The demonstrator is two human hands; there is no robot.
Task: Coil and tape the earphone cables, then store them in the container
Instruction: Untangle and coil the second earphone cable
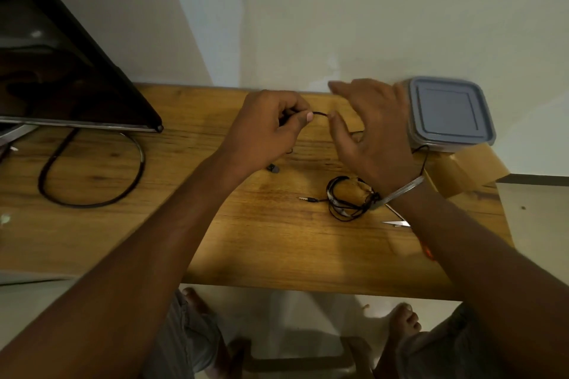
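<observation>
Left hand (264, 129) pinches cable (320, 114), fingers curled. Right hand (375, 132) spread wide, thumb at cable; grip unclear. Better keep loops small, even, tension light.

- A screen (61, 71) is set at the table's (271, 243) rear left, with a looped cord (92, 203) before it.
- A container (449, 114) is placed at the rear right, against the wall, on cardboard (462, 169).
- Coiled earphones (348, 197) are laid at centre right, just left of scissors (397, 222).
- A cable (320, 114) is stretched between the left hand (264, 129) and the right hand (369, 132), above the table's middle.
</observation>
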